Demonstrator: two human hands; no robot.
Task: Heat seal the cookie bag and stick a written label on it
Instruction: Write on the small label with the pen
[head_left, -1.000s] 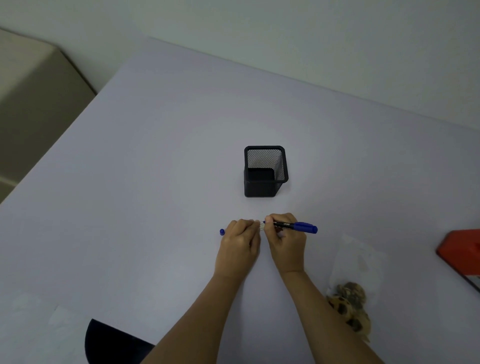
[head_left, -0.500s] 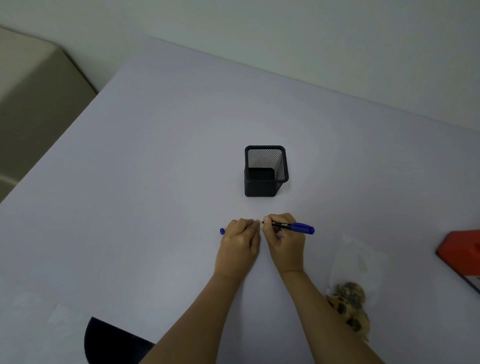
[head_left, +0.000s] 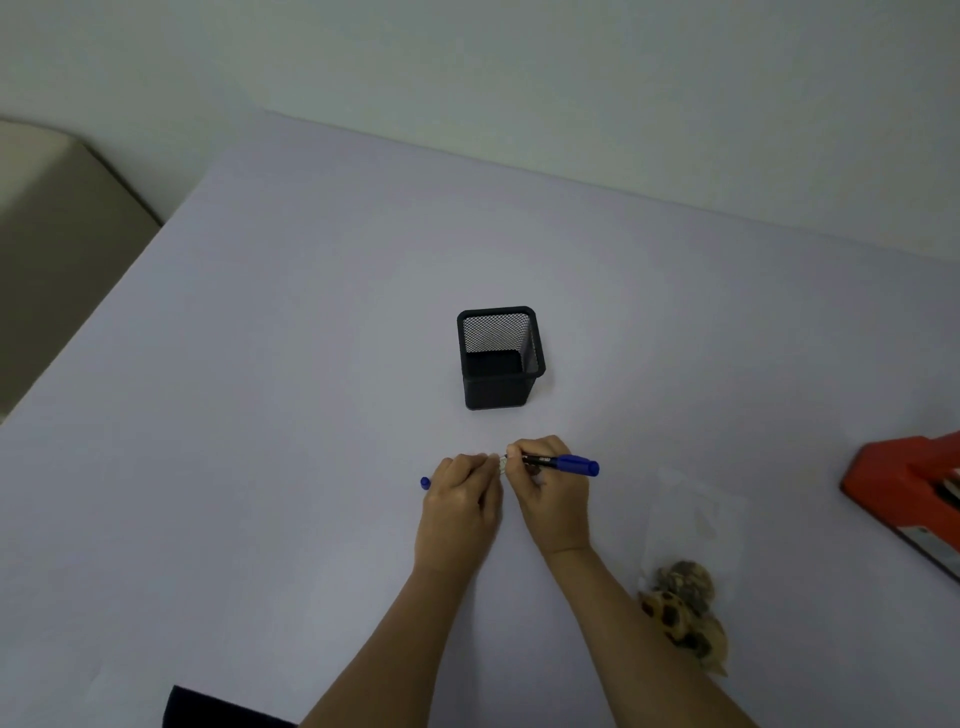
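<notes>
My right hand (head_left: 550, 493) grips a blue marker pen (head_left: 569, 463), its tip pointing left onto a small white label (head_left: 502, 464) that lies between my two hands. My left hand (head_left: 460, 499) rests closed beside the label with its fingertips on it, and the pen's blue cap (head_left: 425, 482) pokes out at its left side. The clear cookie bag (head_left: 691, 566) lies on the table to the right of my right forearm, with the brown cookies bunched at its near end. The red heat sealer (head_left: 904, 488) sits at the right edge.
A black mesh pen holder (head_left: 498, 358), nothing visible inside, stands on the pale table (head_left: 260, 415) just beyond my hands. A dark object (head_left: 208, 709) shows at the bottom edge. Beige furniture (head_left: 57, 249) lies past the table's left edge.
The pen's rear end has shifted slightly in my right hand while the tip stays on the label. My left hand and the bag have not moved.
</notes>
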